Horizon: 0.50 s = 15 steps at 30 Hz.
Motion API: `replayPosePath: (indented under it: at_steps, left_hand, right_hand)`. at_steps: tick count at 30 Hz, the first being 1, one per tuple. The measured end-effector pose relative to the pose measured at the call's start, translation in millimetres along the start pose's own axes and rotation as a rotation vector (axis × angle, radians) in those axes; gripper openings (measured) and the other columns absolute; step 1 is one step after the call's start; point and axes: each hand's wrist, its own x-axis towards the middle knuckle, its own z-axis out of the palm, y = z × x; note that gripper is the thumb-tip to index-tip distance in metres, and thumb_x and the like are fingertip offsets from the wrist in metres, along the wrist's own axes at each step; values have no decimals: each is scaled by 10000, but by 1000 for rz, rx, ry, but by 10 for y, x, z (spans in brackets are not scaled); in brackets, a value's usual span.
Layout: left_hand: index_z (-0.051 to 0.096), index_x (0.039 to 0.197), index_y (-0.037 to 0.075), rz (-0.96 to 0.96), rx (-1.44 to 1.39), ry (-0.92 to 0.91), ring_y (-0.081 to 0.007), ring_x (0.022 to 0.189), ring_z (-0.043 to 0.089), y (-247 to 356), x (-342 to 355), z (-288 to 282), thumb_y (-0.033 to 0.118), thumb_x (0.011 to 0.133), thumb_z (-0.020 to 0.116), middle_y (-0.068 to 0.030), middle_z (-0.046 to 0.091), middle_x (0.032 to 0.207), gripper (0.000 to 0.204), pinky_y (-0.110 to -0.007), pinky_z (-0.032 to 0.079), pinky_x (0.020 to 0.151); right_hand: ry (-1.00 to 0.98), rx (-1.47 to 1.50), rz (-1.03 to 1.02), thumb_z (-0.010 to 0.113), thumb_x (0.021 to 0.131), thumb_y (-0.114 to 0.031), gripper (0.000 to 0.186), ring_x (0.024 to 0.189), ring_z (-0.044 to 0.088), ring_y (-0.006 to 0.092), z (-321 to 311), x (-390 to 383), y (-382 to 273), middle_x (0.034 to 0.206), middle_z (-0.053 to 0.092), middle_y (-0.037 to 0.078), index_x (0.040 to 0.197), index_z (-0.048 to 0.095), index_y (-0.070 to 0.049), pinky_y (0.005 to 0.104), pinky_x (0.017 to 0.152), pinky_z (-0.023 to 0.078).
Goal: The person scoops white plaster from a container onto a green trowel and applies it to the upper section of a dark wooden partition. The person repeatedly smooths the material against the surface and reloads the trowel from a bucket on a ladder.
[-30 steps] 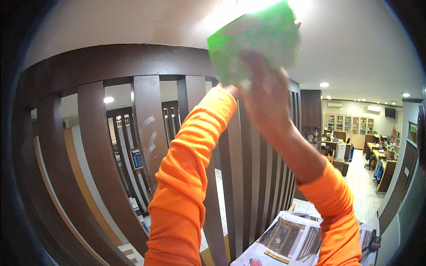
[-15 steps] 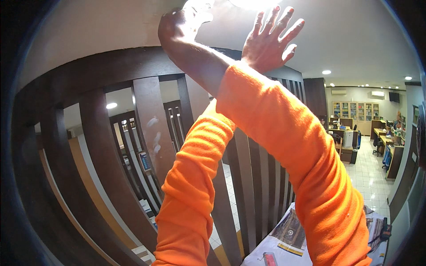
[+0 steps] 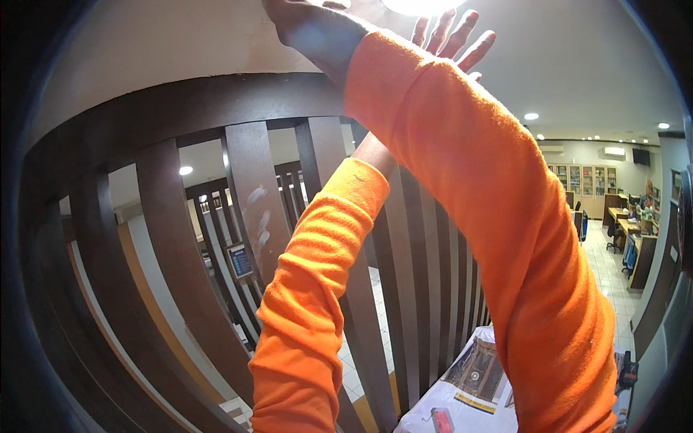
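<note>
My arms, in orange sleeves, reach up and cross, the right in front of the left. My left hand (image 3: pixel 459 40) shows at the upper right with its fingers spread and holding nothing visible; the right sleeve (image 3: pixel 433 94) covers its palm. Up at the top edge, my right hand (image 3: pixel 294 18) is cut off at the wrist and lower hand, so its fingers are mostly out of the picture. A bright ceiling lamp (image 3: pixel 419 6) glows between the hands, nearest to the left fingertips. Whether either hand touches the ceiling (image 3: pixel 188 43) I cannot tell.
A dark brown slatted partition (image 3: pixel 195 108) stands close in front, with pale smudges on one slat. Below right lies a white printed sheet (image 3: pixel 455 415). Farther right is an office with desks (image 3: pixel 624 216), chairs and bookcases (image 3: pixel 588 177).
My right arm has risen and shifted, taking most of its hand past the top edge. Its sleeve now covers more of my left hand, whose fingers stay spread. The view has shifted slightly.
</note>
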Motion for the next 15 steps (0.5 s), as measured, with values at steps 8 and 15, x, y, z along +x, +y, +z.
replayPosePath:
  at_steps: [8,15]
  left_hand:
    - [278,1582,312,-36,-88,-106,-358,1531,150,-215,-421,-313,486,982,503,-81,184,1664,664,-606,127,1218]
    - [287,1570,302,24,-7,-96,-351,1501,230,135,-221,-18,519,918,584,-90,239,1638,748,-586,174,1212]
  right_hand:
    - [-54,1179,507,218,1032,-415,560,1317,411,489,537,-577,-912,1410,349,346,1473,169,-74,532,1110,390]
    - [187,442,294,338,1045,-360,681,1357,426,451,701,-543,-442,1517,293,357,1576,61,-37,467,1166,320]
